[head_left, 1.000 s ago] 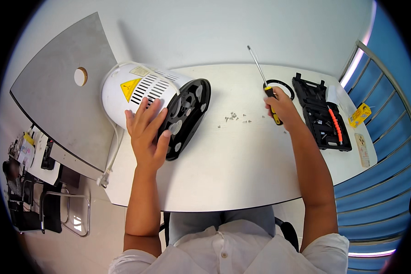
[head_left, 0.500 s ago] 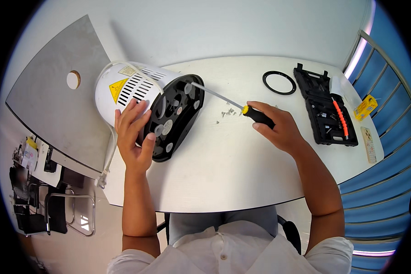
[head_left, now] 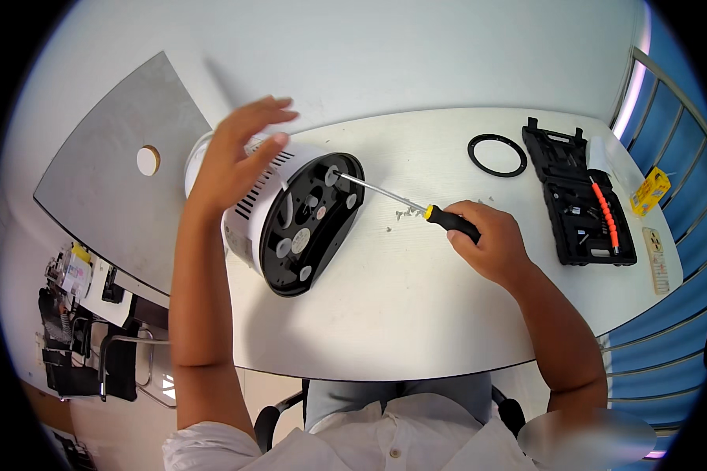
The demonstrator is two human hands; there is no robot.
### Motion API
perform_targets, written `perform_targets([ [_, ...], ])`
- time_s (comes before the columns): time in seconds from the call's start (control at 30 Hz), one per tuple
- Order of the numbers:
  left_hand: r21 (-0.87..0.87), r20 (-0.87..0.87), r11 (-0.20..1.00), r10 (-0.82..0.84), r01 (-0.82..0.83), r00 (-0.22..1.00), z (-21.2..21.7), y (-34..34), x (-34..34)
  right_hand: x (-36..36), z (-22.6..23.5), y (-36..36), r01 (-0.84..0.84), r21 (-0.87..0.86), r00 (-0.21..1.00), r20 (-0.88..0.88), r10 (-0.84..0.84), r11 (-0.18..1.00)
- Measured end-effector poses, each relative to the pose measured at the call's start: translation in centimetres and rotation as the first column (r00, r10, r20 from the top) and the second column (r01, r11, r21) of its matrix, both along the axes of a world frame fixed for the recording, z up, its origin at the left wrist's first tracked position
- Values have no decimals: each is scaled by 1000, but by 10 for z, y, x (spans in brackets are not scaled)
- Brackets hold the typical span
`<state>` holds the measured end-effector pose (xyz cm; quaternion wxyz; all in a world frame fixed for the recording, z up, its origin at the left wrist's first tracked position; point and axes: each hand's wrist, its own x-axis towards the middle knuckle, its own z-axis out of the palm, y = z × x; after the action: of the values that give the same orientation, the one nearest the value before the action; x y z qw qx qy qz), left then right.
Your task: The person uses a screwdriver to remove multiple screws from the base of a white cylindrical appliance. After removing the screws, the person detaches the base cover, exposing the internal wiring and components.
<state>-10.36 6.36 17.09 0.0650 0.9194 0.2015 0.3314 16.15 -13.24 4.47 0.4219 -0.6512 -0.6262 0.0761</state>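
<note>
A white round appliance (head_left: 242, 239) with vent slots lies on its side on the table, its black base (head_left: 320, 250) facing right. Several pale round feet stud that base. My right hand (head_left: 491, 242) is closed round the black and yellow handle of a screwdriver (head_left: 381, 192). The screwdriver's tip meets the base at the upper foot (head_left: 331, 176); how deep it sits I cannot tell. Raised over the white housing, my left hand (head_left: 232, 161) holds nothing, its fingers apart, and covers part of the vents. Small grey pieces, perhaps screws, (head_left: 408, 213) lie scattered beside the screwdriver.
A black ring (head_left: 496, 155) lies toward the back of the white table (head_left: 416, 314). To its right is an opened black tool case (head_left: 585, 224) with an orange flexible shaft (head_left: 605, 212). A yellow box (head_left: 650, 191) and a pale strip (head_left: 656, 259) rest near the right edge.
My left hand has come off the housing and risen up and away. The screwdriver's tip has shifted onto the upper foot. The whole view has shifted slightly.
</note>
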Motion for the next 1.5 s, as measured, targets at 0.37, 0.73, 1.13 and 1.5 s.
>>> perform_targets([
  [0.37, -362, -108, 931, 6, -45, 994, -25, 20, 17, -2, -9, 3, -6, 5, 999, 36, 5, 1000],
  [0.73, -373, -18, 927, -35, 26, 999, -34, 13, 4, -5, -7, 0, 25, 237, 894, 430, -128, 971],
  [1.13, -347, 94, 934, -56, 86, 994, -40, 9, 0, -17, -7, -9, -52, 259, 882, 465, -78, 964],
  [1.5, -328, 117, 942, -36, 72, 993, -42, 11, 0, -25, -14, -8, -32, 137, 915, 403, -26, 990],
])
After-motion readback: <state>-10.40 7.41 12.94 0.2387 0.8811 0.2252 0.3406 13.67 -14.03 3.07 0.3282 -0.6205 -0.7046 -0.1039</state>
